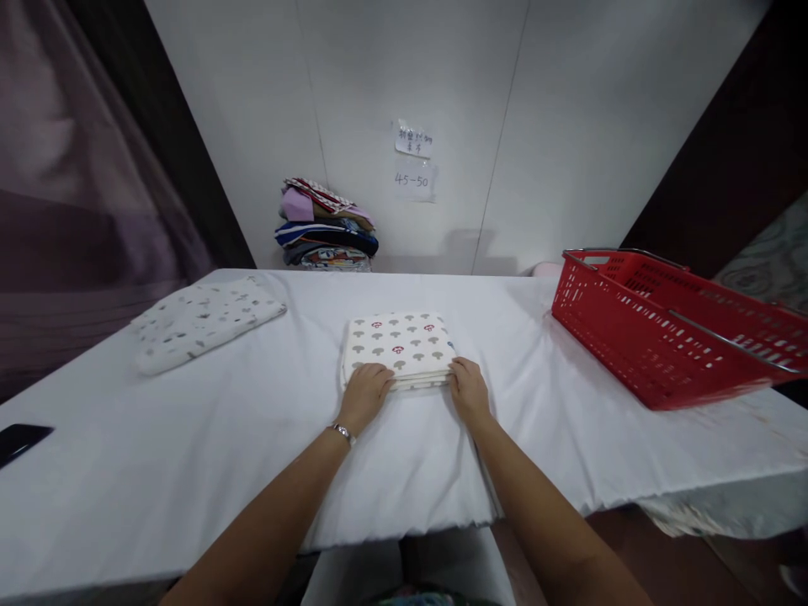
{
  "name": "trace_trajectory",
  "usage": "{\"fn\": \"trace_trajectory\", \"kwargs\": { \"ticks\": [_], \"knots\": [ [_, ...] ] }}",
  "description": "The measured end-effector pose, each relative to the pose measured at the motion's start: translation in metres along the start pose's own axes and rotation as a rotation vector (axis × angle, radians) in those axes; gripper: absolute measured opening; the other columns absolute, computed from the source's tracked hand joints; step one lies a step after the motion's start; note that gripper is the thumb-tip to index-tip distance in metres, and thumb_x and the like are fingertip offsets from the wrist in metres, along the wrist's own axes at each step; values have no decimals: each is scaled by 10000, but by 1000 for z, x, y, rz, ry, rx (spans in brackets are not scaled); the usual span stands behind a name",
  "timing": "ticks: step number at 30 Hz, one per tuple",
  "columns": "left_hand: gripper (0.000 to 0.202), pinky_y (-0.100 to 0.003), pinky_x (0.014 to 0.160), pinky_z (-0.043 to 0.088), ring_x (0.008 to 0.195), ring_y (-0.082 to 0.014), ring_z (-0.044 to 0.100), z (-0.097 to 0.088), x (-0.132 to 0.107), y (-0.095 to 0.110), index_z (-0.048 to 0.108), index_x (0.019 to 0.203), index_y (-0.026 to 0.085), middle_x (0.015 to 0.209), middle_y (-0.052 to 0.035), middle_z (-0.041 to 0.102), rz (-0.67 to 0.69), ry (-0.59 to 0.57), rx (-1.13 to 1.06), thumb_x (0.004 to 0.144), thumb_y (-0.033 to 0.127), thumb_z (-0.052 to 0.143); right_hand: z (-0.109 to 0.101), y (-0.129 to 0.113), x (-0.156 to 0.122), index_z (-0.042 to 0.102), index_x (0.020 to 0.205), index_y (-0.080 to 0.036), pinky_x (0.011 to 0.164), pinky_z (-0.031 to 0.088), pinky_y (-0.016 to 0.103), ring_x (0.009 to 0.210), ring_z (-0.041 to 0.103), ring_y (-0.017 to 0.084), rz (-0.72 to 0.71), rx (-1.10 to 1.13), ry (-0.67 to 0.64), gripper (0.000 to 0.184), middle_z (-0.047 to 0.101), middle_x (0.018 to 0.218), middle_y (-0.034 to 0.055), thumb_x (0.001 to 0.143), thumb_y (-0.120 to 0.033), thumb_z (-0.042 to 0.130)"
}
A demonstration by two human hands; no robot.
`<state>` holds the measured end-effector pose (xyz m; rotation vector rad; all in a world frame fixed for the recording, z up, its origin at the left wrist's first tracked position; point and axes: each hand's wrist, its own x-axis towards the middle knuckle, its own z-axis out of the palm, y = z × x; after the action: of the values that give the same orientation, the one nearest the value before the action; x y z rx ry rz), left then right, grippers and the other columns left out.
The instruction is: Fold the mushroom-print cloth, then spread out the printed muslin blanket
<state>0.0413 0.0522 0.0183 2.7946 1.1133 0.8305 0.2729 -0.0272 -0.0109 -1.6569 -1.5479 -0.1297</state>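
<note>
1. Forearms are stretched over the surface.
2. Folded cloth, lying mid-surface, is gripped along its near edge by the left hand and right hand.
3. Red basket is placed rightward.

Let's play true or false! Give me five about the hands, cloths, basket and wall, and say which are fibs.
1. The left hand and right hand both touch the folded mushroom cloth. True.
2. The basket is blue. False: the basket is red.
3. A shiny band circles the left wrist. True.
4. The spotted cloth is inside the basket. False: the spotted cloth lies on the table.
5. A paper on the wall shows 45-50. True.
</note>
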Motion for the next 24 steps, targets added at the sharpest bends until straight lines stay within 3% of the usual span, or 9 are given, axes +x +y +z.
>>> {"fn": "trace_trajectory", "kwargs": {
  "ticks": [13,19,24],
  "knots": [
    [188,-359,822,408,974,-203,535,-12,-30,-26,628,944,208,988,-50,628,-117,134,-7,860,309,492,1,1,-3,611,1042,-225,910,447,399,1089,468,216,104,80,-41,292,558,1153,60,826,-177,420],
    [196,-368,836,373,939,-192,536,-18,-23,-13,632,918,222,949,-39,630,-166,122,6,876,317,466,3,6,-2,623,1028,-222,933,423,435,1072,477,231,-7,77,9,282,562,1128,77,813,-175,446],
    [156,-351,843,363,901,-169,519,-17,-5,4,636,860,218,918,-30,616,-80,87,-3,864,228,480,4,7,-3,614,1064,-225,946,422,436,1095,463,229,-5,91,4,298,551,1156,79,826,-180,441]
  ]
}}
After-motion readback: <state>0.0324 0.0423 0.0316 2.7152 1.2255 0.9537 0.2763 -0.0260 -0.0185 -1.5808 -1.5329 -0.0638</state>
